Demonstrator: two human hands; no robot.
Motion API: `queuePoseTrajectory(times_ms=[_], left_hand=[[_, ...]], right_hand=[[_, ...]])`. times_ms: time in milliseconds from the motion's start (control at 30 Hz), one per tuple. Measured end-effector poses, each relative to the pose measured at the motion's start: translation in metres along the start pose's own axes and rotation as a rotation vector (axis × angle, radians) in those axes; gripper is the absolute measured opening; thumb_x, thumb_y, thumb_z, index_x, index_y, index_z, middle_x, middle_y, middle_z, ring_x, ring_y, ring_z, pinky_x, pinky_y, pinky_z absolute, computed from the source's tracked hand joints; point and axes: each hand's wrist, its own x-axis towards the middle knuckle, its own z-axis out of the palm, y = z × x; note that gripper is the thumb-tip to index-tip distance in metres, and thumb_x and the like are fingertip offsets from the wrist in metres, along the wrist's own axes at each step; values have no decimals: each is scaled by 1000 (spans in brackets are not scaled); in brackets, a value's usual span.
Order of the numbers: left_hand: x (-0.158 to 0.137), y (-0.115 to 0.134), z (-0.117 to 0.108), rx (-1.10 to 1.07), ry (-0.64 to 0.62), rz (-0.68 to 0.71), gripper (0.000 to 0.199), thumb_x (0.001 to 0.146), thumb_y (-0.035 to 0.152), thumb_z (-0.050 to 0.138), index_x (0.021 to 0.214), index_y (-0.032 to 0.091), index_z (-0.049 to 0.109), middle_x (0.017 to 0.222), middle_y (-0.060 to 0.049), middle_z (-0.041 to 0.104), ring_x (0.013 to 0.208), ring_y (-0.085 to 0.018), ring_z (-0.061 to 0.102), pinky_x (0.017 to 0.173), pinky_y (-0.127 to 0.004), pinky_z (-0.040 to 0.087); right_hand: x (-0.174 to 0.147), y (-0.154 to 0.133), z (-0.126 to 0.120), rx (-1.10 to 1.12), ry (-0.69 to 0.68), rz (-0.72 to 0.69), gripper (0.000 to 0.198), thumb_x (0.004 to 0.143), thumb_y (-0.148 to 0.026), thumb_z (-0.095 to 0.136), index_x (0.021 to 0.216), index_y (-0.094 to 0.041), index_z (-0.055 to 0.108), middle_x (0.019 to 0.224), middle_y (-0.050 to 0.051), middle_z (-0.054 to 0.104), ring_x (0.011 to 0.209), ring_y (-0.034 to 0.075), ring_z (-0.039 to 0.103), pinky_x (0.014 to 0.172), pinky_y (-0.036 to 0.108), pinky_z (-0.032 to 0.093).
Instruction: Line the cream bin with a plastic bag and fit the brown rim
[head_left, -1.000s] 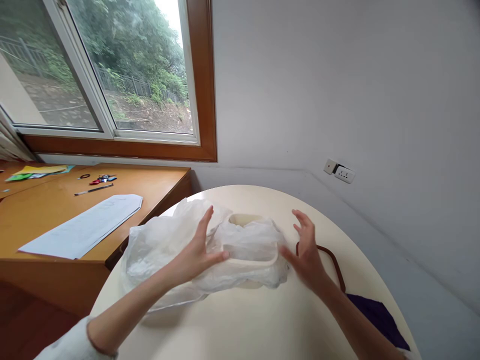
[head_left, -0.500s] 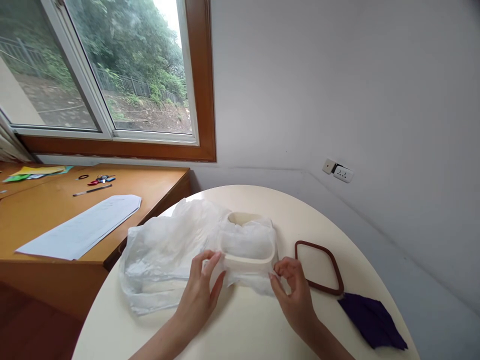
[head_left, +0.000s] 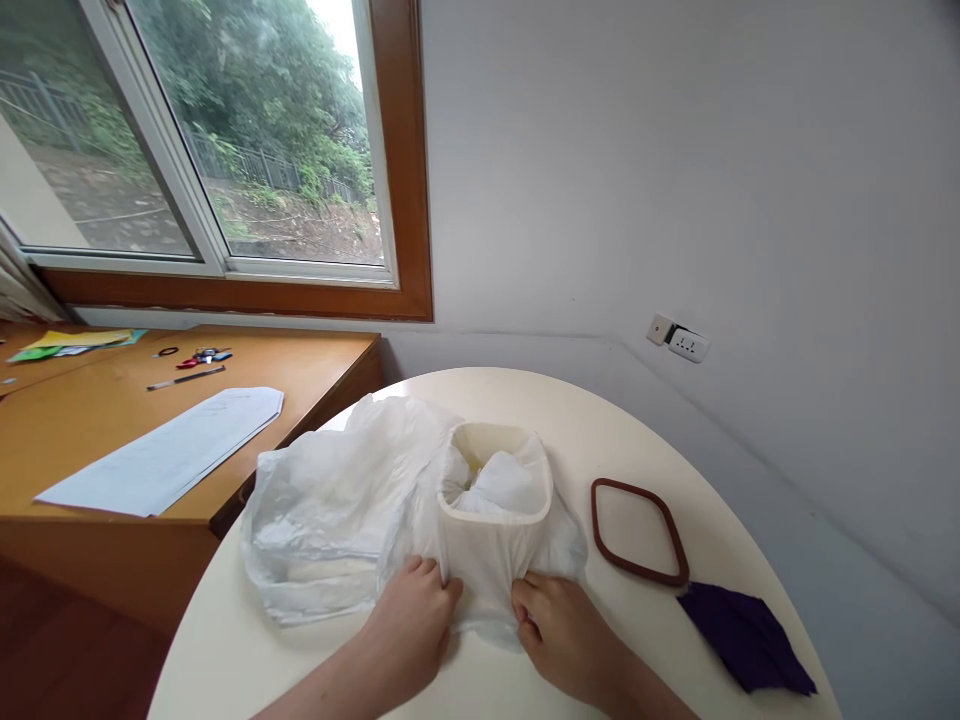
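A cream bin (head_left: 491, 518) with a rounded rectangular rim stands upright on the round table. A thin white plastic bag (head_left: 495, 570) lines it and is folded down over its outside. My left hand (head_left: 420, 610) is closed on the bag at the bin's lower near left. Closed on the bag at the near right is my right hand (head_left: 559, 625). Between the two hands the film is stretched over the bin's front. Inside the opening the bag is bunched up.
More white plastic bags (head_left: 322, 510) lie crumpled left of the bin. To the right are a brown rounded frame (head_left: 637, 575) and a dark purple cloth or bag (head_left: 746, 635). A wooden desk (head_left: 315, 370) on the left bears papers (head_left: 172, 450), a pen (head_left: 186, 378) and keys (head_left: 206, 357).
Both hands moved from the rim down toward me and closed into fists on the bag. The film across the opening has dropped inside, and the front is pulled over the rim.
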Motion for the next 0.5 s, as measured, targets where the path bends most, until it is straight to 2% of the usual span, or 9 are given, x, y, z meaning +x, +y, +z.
queuePoseTrajectory(times_ms=[100,167,267,333,400,433,467,500], left_hand=[[2,1,-9,22,-82,24,22,65,13,48,83,13,61,77,-15,63,80,-32,58,71,-44,44],[-7,-3,-22,-8,-140,67,21,69,16,48,84,15,63,77,-15,64,80,-32,59,71,-44,44],[-30,-12,-57,-149,-200,170,26,73,27,53,97,25,62,92,-11,63,84,-30,59,72,-42,45],[-44,-18,-85,-302,-134,195,29,80,27,46,107,33,57,101,-5,61,88,-24,59,74,-36,46],[-47,-21,-106,-450,60,153,27,87,29,39,109,33,54,109,-2,58,97,-21,57,81,-32,45],[-44,-21,-112,-503,192,100,28,88,31,38,114,33,51,117,-1,55,106,-20,52,88,-33,42],[-38,-21,-113,-543,349,52,33,88,34,41,120,33,45,125,-2,48,116,-21,45,95,-34,38],[-29,-21,-110,-574,491,13,43,85,38,46,127,33,37,135,-2,39,124,-23,36,100,-36,33]], right_hand=[[1,1,-3,-10,-49,53,20,69,-8,40,72,-19,56,72,2,63,66,16,57,57,25,33],[-4,2,-16,15,-120,33,21,69,-9,41,73,-20,59,74,2,65,68,16,58,58,25,34],[-18,3,-56,97,-278,-61,20,69,-14,51,83,-22,62,84,2,66,77,17,59,64,25,38],[-24,2,-89,157,-317,-83,22,72,-25,56,92,-24,62,87,2,65,75,17,58,64,26,40],[-22,1,-114,269,-115,-39,20,83,-30,44,91,-23,61,85,2,64,76,15,57,67,26,41],[-17,0,-120,312,29,-11,22,84,-34,43,93,-24,60,87,2,63,80,16,57,70,27,43],[-10,0,-122,364,190,7,24,84,-39,44,99,-25,57,94,3,61,88,18,56,76,30,43],[-1,1,-119,424,339,7,35,80,-44,50,110,-26,52,107,5,57,100,20,52,83,33,42]])
